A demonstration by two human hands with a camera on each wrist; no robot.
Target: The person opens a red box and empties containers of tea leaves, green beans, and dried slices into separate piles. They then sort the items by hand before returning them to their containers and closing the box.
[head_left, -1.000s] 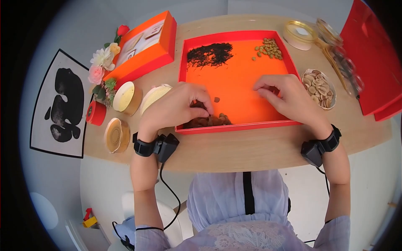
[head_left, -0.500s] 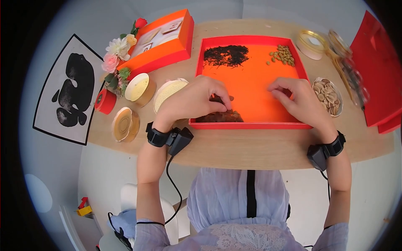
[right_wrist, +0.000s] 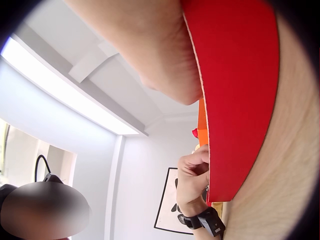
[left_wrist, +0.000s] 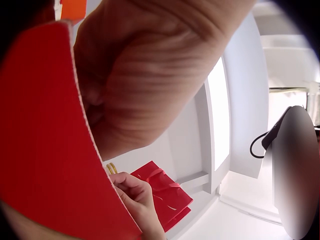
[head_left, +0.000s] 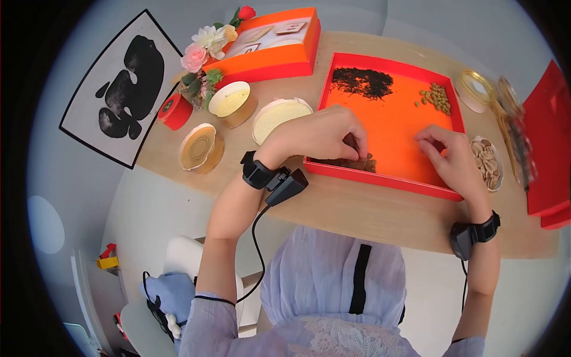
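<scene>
In the head view, my left hand [head_left: 327, 134] reaches over the near left corner of a shallow red box [head_left: 386, 185] with an orange floor. Its thumb and fingertips pinch together at a pile of brown dried pieces [head_left: 370, 163], partly hidden under the hand. My right hand [head_left: 452, 157] hovers above the near right part of the box, fingers loosely bent, nothing visible between them. At the box's far left lie black thread-like shreds [head_left: 363, 82]; greenish round pellets [head_left: 437, 98] sit in its far right corner. Both wrist views mostly show the box's red wall [left_wrist: 40, 110].
Several round paper tubs, one a yellow-lined tub [head_left: 232, 104], stand left of the box. Behind them are an orange gift box [head_left: 267, 44] and artificial flowers [head_left: 208, 41]. A dish of dried slices [head_left: 486, 163], a gold-rimmed jar [head_left: 476, 89] and a red bag [head_left: 550, 154] stand at right.
The head view has turned, so the table appears shifted right and tilted. My left fingers stay at the brown pile, where a loose piece seen earlier is now hidden. My right hand keeps its pose.
</scene>
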